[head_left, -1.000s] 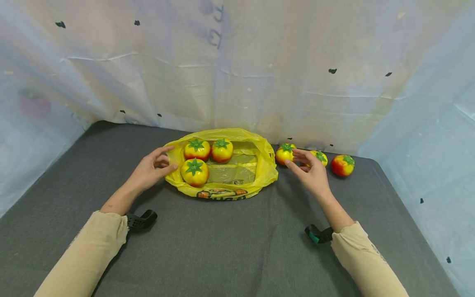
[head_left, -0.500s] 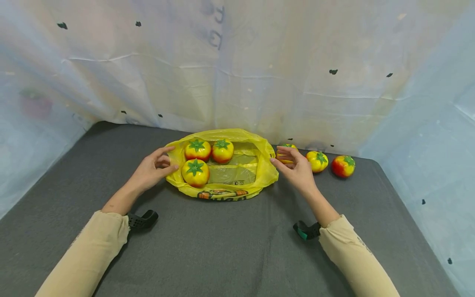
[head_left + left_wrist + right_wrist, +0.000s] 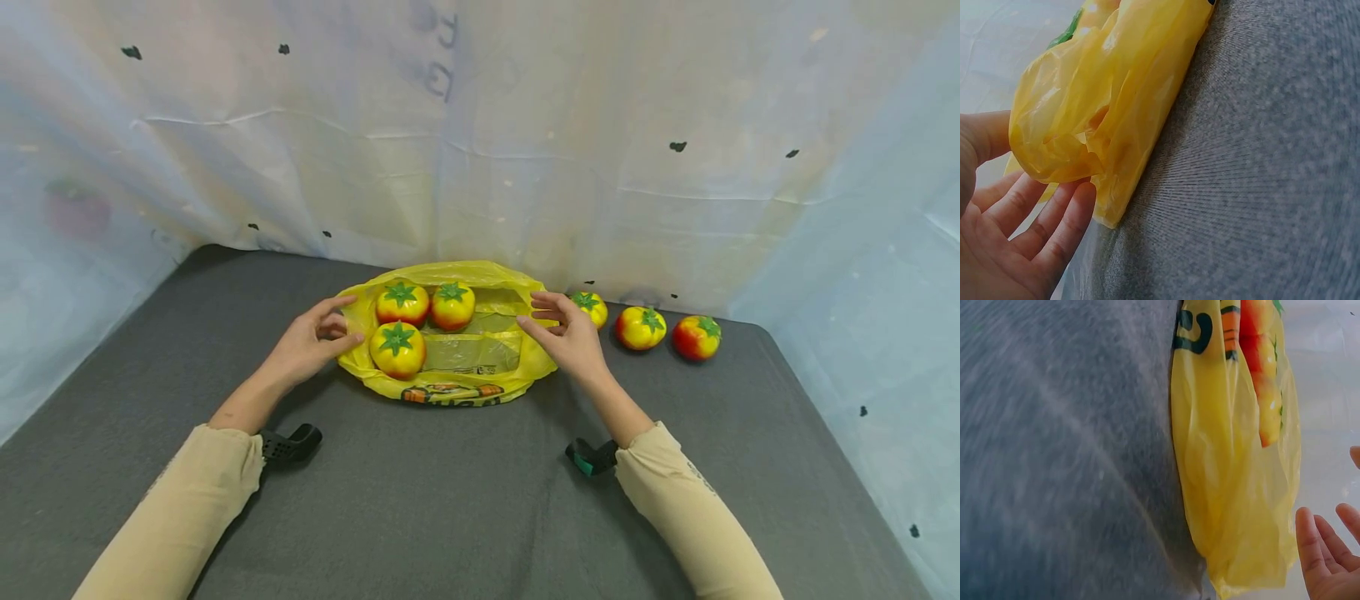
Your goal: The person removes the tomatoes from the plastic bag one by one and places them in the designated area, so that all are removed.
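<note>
A yellow plastic bag (image 3: 450, 388) lies with its mouth spread wide. Inside its left half sit three red-and-yellow toy tomatoes with green star-shaped leaf tops, one in front (image 3: 397, 352) and two behind. My left hand (image 3: 303, 343) holds the bag's left end between thumb and fingers. In the left wrist view, the bag's folded end (image 3: 1079, 137) lies between them, hiding the thumb tip. My right hand (image 3: 567, 335), fingers spread and bare, hovers at the bag's right rim. It partly covers the nearest toy tomato (image 3: 591, 307) outside the bag.
Two more toy tomatoes, a middle one (image 3: 640, 327) and a far-right one (image 3: 697, 337), lie in a row along the back edge of the dark grey cloth surface (image 3: 435, 500). Pale plastic sheeting (image 3: 480, 125) rises behind and at both sides.
My right hand has moved left, from among the loose toy tomatoes to the bag's right rim. The left hand and the bag have stayed almost still.
</note>
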Demonstrator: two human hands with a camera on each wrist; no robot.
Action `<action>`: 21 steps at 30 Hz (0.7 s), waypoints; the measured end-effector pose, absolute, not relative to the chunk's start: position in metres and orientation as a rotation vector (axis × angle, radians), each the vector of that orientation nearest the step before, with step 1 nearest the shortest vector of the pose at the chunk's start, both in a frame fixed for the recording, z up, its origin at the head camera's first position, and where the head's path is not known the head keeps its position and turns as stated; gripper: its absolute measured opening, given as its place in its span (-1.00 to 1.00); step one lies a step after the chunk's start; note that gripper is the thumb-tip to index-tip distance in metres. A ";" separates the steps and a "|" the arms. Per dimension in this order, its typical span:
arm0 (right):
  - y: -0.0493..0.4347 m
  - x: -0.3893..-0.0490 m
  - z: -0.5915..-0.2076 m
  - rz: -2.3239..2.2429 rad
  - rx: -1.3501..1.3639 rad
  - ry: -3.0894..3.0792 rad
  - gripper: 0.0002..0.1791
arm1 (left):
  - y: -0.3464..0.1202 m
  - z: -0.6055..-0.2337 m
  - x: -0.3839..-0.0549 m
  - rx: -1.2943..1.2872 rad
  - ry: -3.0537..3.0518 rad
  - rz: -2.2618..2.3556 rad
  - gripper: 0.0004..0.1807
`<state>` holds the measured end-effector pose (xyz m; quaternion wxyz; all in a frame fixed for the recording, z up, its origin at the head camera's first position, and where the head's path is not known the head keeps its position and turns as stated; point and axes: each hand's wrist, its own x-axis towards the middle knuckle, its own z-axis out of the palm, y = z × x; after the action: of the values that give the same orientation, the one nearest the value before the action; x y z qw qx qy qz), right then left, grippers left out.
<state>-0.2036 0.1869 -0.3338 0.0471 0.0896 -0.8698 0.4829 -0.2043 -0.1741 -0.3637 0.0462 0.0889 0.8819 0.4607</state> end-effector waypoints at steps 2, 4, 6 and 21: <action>0.183 -0.205 -0.335 1.477 0.279 -2.661 -0.43 | -0.174 -0.364 -0.204 0.277 2.694 1.404 -0.29; 0.179 -0.207 -0.336 1.488 0.289 -2.663 -0.43 | -0.174 -0.364 -0.204 0.283 2.691 1.405 -0.29; 0.175 -0.209 -0.338 1.487 0.304 -2.666 -0.42 | -0.174 -0.364 -0.205 0.288 2.689 1.408 -0.30; 0.141 -0.223 -0.351 1.528 0.328 -2.735 -0.37 | -0.176 -0.365 -0.205 0.306 2.679 1.420 -0.29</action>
<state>-0.2230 0.1407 -0.3507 -0.0045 0.1042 -0.8682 0.4851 -0.2048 -0.1758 -0.3655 0.0471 0.1003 0.8780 0.4656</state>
